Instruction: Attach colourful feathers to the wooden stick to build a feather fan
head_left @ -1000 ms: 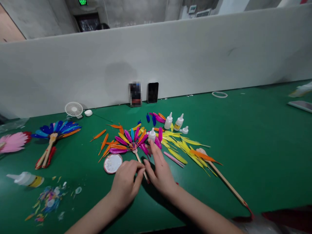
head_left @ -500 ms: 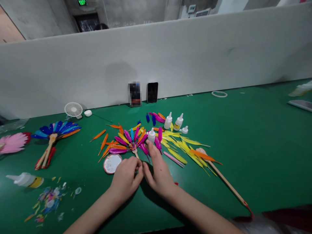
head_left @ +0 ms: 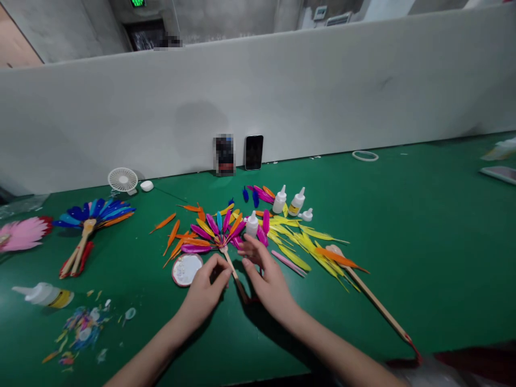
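A feather fan (head_left: 221, 226) in magenta, yellow, orange and turquoise lies on the green table, its thin wooden handle (head_left: 229, 258) pointing toward me. My left hand (head_left: 207, 279) hovers just left of the handle, fingers curved, with thumb and forefinger tips near each other beside the wood. The handle shows uncovered between my hands. To its right, my right hand (head_left: 266, 269) is raised with its fingers apart and holds nothing. A white glue bottle (head_left: 252, 224) stands just beyond those fingers. Beside my left hand sits a small round dish (head_left: 187, 270) with bits in it.
Yellow feathers (head_left: 290, 236) and a wooden stick (head_left: 377, 301) lie to the right, with pink tweezers (head_left: 289, 263) nearer me. Farther left are a blue feather fan (head_left: 92, 215), a tipped glue bottle (head_left: 44, 295) and colourful scraps (head_left: 83, 330). A phone (head_left: 253, 152) leans on the partition (head_left: 322, 97).
My hands have drawn apart from the handle, uncovering it. The right hand's fingers have spread, and the left hand has shifted slightly left.
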`<state>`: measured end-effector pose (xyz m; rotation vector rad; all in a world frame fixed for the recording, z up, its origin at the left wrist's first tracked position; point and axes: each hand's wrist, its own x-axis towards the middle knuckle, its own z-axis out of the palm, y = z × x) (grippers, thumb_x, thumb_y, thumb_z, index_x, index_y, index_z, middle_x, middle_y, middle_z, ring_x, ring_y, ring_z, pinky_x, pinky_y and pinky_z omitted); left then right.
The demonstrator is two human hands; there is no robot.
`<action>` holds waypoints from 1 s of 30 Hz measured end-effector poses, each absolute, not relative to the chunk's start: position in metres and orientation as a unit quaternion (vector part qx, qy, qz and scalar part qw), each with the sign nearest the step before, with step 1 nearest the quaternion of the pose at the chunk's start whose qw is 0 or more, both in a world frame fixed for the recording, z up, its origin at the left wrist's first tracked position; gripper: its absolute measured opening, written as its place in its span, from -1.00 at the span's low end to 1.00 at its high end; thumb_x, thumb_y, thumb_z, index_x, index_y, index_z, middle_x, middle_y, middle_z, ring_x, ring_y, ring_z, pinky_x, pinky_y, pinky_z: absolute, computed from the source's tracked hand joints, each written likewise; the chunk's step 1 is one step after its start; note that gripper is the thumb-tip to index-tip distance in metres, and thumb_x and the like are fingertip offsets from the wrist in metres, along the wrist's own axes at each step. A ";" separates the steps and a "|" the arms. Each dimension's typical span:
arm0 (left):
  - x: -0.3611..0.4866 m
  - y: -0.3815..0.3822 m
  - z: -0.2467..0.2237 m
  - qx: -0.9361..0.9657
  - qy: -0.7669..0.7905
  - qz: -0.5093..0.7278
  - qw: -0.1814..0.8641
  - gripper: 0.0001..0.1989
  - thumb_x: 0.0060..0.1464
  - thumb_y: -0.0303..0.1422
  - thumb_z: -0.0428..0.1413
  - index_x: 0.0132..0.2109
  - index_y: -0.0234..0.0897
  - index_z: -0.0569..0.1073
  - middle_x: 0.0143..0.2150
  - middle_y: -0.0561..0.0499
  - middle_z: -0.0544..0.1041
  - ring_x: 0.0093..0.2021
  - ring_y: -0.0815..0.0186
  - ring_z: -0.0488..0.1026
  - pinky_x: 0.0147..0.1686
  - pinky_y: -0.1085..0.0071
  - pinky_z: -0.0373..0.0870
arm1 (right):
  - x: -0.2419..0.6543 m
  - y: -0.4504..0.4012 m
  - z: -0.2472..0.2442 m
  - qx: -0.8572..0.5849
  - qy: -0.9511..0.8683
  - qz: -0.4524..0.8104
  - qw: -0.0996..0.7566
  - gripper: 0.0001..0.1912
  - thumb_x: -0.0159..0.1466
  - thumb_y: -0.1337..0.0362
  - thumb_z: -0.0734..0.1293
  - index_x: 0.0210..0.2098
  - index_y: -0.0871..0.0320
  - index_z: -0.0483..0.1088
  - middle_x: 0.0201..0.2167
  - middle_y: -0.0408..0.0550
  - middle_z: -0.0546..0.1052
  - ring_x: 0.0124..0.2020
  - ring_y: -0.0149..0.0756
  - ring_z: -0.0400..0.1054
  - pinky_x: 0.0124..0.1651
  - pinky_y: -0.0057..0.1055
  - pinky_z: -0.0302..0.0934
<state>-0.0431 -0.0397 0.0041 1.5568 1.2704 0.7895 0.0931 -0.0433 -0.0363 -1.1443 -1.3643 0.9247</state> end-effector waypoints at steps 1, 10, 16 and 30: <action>-0.044 -0.039 0.004 0.604 0.511 0.327 0.517 -0.83 -0.07 -0.27 -0.04 -0.51 -0.24 0.22 -0.63 0.15 0.22 -0.57 0.43 0.17 -0.53 0.48 0.12 | 0.093 -0.044 -0.034 -0.480 -0.580 0.387 0.532 -0.64 0.19 0.29 0.13 -0.02 0.17 0.24 -0.16 0.08 0.45 -0.15 -0.25 0.37 -0.08 -0.23 0.26; -0.040 -0.035 0.001 0.477 0.495 0.388 0.614 -0.71 -0.16 -0.20 -0.01 -0.63 -0.27 0.13 -0.66 0.21 0.06 -0.69 0.56 -0.04 -0.65 0.52 -0.11 | 0.090 -0.049 -0.025 -0.463 -0.621 0.375 0.509 -0.79 0.20 0.31 0.12 -0.26 0.20 0.33 -0.35 0.02 0.49 -0.32 -0.31 0.40 -0.25 -0.35 0.30; -0.041 -0.035 -0.004 0.492 0.495 0.370 0.612 -0.59 -0.07 -0.09 -0.05 -0.67 -0.25 0.07 -0.73 0.23 0.03 -0.73 0.56 -0.06 -0.67 0.51 -0.10 | 0.091 -0.048 -0.025 -0.492 -0.620 0.363 0.492 -0.78 0.19 0.30 0.11 -0.27 0.19 0.34 -0.38 -0.01 0.49 -0.34 -0.29 0.39 -0.26 -0.35 0.28; -0.089 -0.035 0.035 0.723 0.582 0.299 0.219 -0.66 0.03 -0.18 -0.18 -0.62 -0.21 0.12 -0.67 0.12 0.17 -0.61 0.40 0.13 -0.57 0.45 0.09 | 0.087 -0.049 -0.022 -0.568 -0.754 0.259 0.205 -0.61 0.18 0.31 0.21 0.01 0.29 0.24 -0.26 0.12 0.50 -0.21 -0.13 0.38 -0.22 -0.29 0.23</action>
